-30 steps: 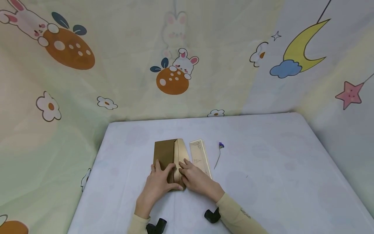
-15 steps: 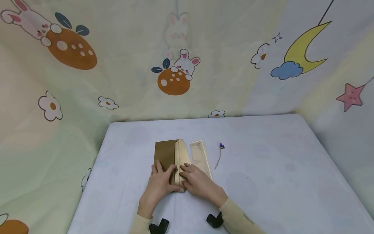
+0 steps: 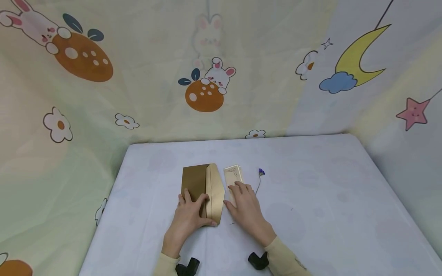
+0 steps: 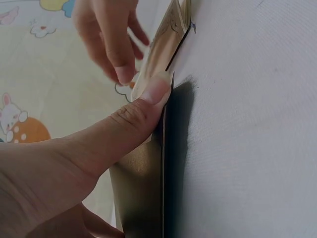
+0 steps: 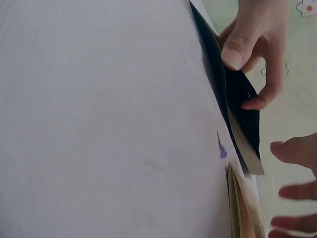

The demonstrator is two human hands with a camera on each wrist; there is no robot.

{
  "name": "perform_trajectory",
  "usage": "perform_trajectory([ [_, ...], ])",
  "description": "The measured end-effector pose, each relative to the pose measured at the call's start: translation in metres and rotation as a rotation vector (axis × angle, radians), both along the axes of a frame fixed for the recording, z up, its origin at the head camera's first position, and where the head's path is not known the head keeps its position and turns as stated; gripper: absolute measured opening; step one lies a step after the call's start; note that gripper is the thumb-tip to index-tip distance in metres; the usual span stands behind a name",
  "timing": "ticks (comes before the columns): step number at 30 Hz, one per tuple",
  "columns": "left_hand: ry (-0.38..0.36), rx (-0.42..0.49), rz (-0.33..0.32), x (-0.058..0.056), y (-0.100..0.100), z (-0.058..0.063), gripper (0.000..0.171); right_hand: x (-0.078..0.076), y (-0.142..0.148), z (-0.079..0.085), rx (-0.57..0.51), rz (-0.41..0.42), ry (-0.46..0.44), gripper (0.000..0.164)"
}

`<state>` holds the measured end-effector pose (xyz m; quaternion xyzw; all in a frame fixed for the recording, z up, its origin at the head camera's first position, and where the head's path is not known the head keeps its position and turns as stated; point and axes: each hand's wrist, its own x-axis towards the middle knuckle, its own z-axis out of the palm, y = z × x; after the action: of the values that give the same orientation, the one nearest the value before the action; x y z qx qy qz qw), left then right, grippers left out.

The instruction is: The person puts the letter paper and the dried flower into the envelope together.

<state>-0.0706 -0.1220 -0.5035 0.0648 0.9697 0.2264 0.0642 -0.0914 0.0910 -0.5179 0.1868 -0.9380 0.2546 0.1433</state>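
Note:
A gold-brown envelope (image 3: 195,178) lies on the table, its lighter flap (image 3: 216,191) folded out to the right. My left hand (image 3: 186,214) presses on it with spread fingers, the thumb near the bottom edge; in the left wrist view that thumb (image 4: 133,116) rests on the envelope's surface. Just right of the flap, my right hand (image 3: 249,211) reaches over a cream card with a line drawing (image 3: 233,173), fingers apart and partly covering it. The right wrist view has these folded cream layers (image 5: 242,208) standing slightly apart beside the right fingertips.
A small purple dried flower (image 3: 261,172) on a thin stem lies right of the card, its lower stem hidden by my right hand. A white cloth covers the table (image 3: 328,199). Behind it hangs a printed curtain (image 3: 148,76). A black wrist mount (image 3: 258,261) sits at each wrist.
My right hand has left the envelope's flap and moved right, over the cream card. The flap now shows fully. My left hand stays on the envelope.

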Motion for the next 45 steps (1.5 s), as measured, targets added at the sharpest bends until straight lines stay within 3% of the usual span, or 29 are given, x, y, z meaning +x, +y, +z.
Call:
perform_trajectory([
  [6,-0.004,-0.001,0.001,0.001,0.000,0.000,0.085,-0.001,0.006,-0.004,0.064,-0.179,-0.067,0.070],
  [19,0.009,-0.004,-0.001,0.000,-0.002,0.000,0.083,-0.003,0.001,0.003,0.119,-0.223,-0.219,0.080],
  [24,0.004,0.000,-0.002,0.000,-0.002,0.000,0.081,-0.007,0.002,0.005,0.026,-0.230,-0.307,0.085],
  [33,-0.016,0.039,-0.006,0.003,0.000,-0.001,0.080,-0.007,0.009,-0.001,-0.151,-0.202,-0.369,0.087],
  [38,-0.006,0.031,-0.013,0.004,0.000,-0.002,0.080,-0.011,0.019,0.003,-0.289,-0.180,-0.446,0.081],
  [45,-0.010,0.022,-0.008,0.003,0.000,0.001,0.080,-0.020,0.027,0.008,-0.417,-0.217,-0.568,0.069],
])
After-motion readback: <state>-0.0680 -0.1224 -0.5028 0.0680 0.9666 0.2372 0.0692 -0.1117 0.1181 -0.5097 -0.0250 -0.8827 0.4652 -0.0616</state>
